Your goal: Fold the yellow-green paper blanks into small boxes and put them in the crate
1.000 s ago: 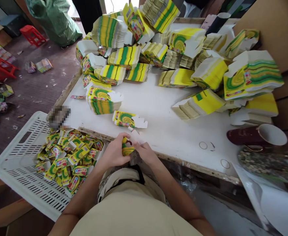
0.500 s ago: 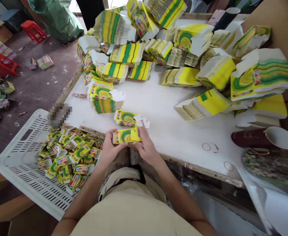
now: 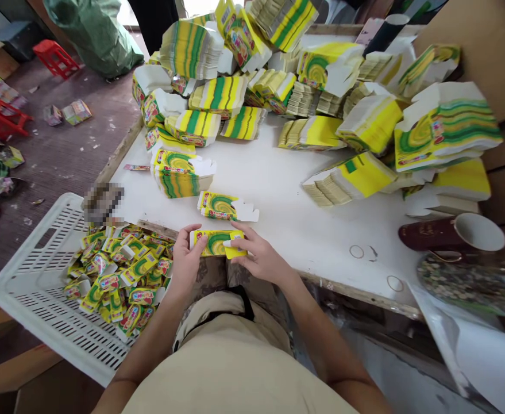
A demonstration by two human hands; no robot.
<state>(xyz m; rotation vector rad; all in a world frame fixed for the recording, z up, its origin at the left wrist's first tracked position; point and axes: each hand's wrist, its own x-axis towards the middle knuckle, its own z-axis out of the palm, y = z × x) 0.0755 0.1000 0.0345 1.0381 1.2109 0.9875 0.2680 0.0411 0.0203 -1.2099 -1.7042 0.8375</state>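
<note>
The left hand and right hand hold 1 small yellow and green box between them. The left hand grips its left end. The right hand's fingers pinch a yellow flap at its right end. The box is right in front of the body, by the near edge of the counter. I can't tell if it touches that edge. Its long side goes from left to right, from 1 hand to the other.

Just past the hands, a flat box lies on the counter. It points the same way, with its white flaps on the right. A stack of flat boxes stands behind it, more to the left. The white basket, with lots of little boxes in it, is by the counter's near left corner. The left hand is the nearer 1 to it.
</note>
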